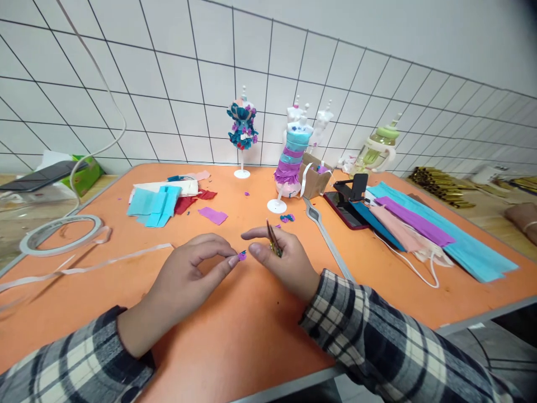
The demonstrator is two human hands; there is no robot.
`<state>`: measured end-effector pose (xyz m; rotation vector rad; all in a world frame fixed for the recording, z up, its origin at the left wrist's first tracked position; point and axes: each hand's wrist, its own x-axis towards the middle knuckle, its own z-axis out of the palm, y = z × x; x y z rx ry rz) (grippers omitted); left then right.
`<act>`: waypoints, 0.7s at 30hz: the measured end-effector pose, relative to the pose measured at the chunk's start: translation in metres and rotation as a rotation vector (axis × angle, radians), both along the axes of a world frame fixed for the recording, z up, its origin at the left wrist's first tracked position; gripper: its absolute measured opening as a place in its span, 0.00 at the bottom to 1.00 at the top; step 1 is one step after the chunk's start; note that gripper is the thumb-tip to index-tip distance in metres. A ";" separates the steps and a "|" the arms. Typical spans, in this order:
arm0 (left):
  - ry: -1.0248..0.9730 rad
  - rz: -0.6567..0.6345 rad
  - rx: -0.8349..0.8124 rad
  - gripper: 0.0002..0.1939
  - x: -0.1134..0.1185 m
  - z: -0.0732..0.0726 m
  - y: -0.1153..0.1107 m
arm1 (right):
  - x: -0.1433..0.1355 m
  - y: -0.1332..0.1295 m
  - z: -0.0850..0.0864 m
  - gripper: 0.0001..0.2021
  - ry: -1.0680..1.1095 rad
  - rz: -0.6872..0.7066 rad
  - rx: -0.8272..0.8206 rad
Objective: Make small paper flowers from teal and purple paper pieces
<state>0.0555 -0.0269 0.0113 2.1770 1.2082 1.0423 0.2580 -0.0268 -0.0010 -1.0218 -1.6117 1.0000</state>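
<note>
Between the thumb and fingertips of my left hand (195,266) is a tiny purple and teal crepe paper flower (242,256). Just right of it, my right hand (289,257) keeps a slim pointed metal tool (273,239) tucked in its fingers, points up; its exact kind is partly hidden. The right thumb and index finger are apart and close to the flower, seemingly not touching it. Beyond my right hand lie several small purple and teal flowers (287,218). A purple paper scrap (213,215) lies beyond my left hand.
Small dress forms stand at the back, one in teal flowers (242,126), one in blue and purple ruffles (293,157). Paper strips (444,229), a phone (346,210) and a grey strap (329,238) lie right. Blue paper (157,207) and a tape roll (61,235) lie left.
</note>
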 end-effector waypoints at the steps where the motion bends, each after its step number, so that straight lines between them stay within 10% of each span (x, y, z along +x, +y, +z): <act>1: 0.019 0.008 0.039 0.13 -0.001 0.000 -0.001 | -0.001 0.000 0.001 0.15 -0.006 0.028 -0.049; 9: 0.094 -0.024 0.236 0.10 -0.001 0.001 -0.001 | -0.006 0.001 -0.003 0.19 -0.008 0.017 -0.127; 21: -0.201 0.151 -0.151 0.12 -0.001 -0.002 0.002 | -0.003 -0.010 -0.002 0.17 -0.399 0.106 -0.042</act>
